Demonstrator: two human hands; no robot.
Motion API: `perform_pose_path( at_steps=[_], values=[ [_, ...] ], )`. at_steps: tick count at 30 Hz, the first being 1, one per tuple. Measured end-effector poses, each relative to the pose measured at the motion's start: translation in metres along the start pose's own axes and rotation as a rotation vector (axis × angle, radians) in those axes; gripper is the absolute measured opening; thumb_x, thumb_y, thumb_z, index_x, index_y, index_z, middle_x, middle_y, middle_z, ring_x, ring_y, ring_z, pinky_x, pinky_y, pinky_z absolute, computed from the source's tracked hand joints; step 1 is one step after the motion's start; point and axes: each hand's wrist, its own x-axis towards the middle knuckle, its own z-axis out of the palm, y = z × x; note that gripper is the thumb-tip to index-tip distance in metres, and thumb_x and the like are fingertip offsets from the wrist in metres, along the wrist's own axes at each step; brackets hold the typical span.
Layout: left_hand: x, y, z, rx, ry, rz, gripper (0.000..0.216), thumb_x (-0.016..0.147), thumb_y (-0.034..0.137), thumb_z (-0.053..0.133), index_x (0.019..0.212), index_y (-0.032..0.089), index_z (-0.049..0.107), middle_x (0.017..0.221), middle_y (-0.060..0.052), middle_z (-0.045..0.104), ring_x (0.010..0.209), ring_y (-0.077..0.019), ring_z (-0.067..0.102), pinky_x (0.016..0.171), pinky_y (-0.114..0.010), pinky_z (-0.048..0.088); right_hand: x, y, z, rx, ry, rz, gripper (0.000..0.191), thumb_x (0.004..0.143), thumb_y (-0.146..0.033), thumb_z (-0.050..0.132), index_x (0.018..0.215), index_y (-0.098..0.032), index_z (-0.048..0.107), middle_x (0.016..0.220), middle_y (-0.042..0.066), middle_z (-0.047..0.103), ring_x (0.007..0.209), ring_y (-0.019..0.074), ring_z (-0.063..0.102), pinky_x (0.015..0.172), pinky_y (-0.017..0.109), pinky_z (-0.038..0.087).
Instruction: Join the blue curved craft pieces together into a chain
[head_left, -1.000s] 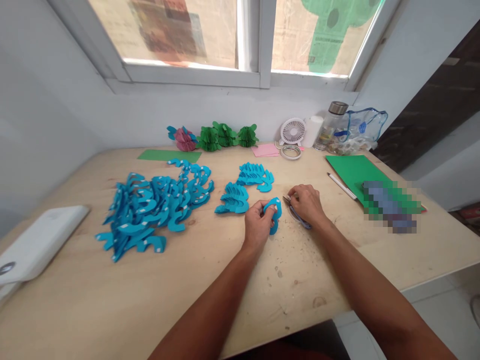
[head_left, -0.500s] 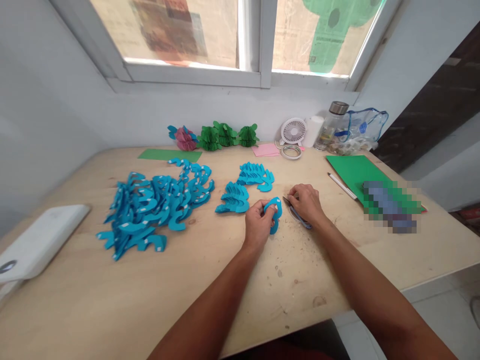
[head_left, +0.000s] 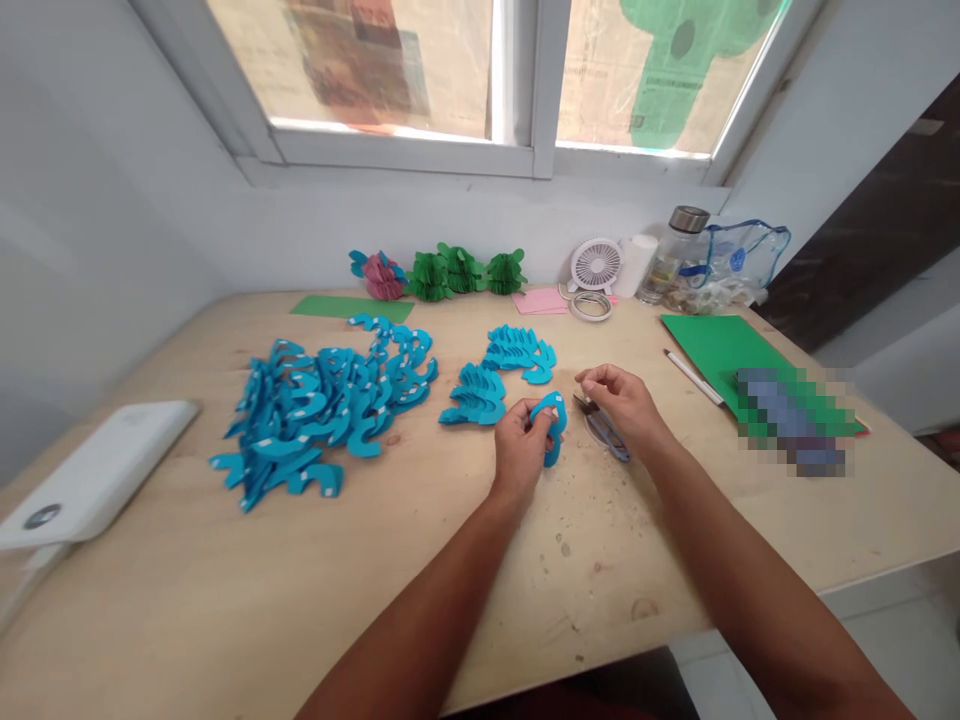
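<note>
One curved blue paper cutout with white squares on it sits in the left hand, thumb and fingers closed on it, over the pale wooden table. The right hand has its fingers bent close together (whether they hold anything, I cannot tell) beside a grey-handled metal tool. Leftward lies a large blue paper heap.
</note>
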Motion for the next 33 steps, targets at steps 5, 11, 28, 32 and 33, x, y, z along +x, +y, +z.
perform_pose_path(
  at_steps=[5, 11, 28, 32, 33],
  values=[
    [0.001, -0.001, -0.001, -0.045, 0.079, 0.056, 0.013, 0.069, 0.027, 0.061, 0.073, 0.015, 0.058, 0.053, 0.004, 0.055, 0.042, -0.0072, 0.049, 0.041, -0.017, 0.035, -0.013, -0.017, 0.007, 0.151, -0.267, -0.025, 0.018, 0.072, -0.034, 0.063, 0.069, -0.018, 0.055, 0.098, 0.004, 0.061, 0.095, 0.0169, 0.055, 0.085, 0.03, 0.039],
    [0.004, -0.003, -0.006, -0.039, 0.175, 0.134, 0.011, 0.068, 0.025, 0.062, 0.072, 0.014, 0.061, 0.054, 0.003, 0.055, 0.043, -0.0064, 0.045, 0.043, -0.018, 0.036, -0.018, -0.015, 0.018, 0.086, -0.373, -0.018, 0.017, 0.072, -0.033, 0.063, 0.071, -0.018, 0.056, 0.085, 0.003, 0.063, 0.079, 0.0157, 0.057, 0.076, 0.031, 0.043],
    [0.002, 0.002, -0.002, -0.092, 0.044, 0.048, 0.022, 0.063, 0.026, 0.066, 0.08, 0.012, 0.066, 0.062, 0.001, 0.059, 0.051, -0.007, 0.049, 0.049, -0.018, 0.041, -0.011, -0.004, 0.021, -0.08, -0.088, 0.009, 0.01, 0.067, -0.026, 0.061, 0.065, -0.016, 0.059, 0.06, -0.001, 0.058, 0.058, 0.0116, 0.052, 0.057, 0.024, 0.041],
    [0.0, 0.005, -0.002, -0.064, -0.031, -0.022, 0.015, 0.062, 0.026, 0.065, 0.068, 0.013, 0.064, 0.054, 0.002, 0.055, 0.049, -0.0093, 0.049, 0.044, -0.02, 0.043, -0.009, -0.004, 0.017, -0.044, -0.028, 0.0, 0.014, 0.066, -0.03, 0.063, 0.066, -0.016, 0.06, 0.061, -0.001, 0.058, 0.058, 0.0119, 0.051, 0.058, 0.026, 0.04],
    [0.0, 0.006, -0.002, -0.058, -0.045, -0.035, 0.014, 0.062, 0.026, 0.065, 0.066, 0.013, 0.063, 0.053, 0.002, 0.055, 0.048, -0.0097, 0.048, 0.043, -0.021, 0.043, -0.009, -0.004, 0.017, -0.041, -0.021, 0.003, 0.015, 0.066, -0.03, 0.064, 0.066, -0.016, 0.06, 0.061, -0.001, 0.058, 0.057, 0.0119, 0.051, 0.058, 0.026, 0.04]
  ],
)
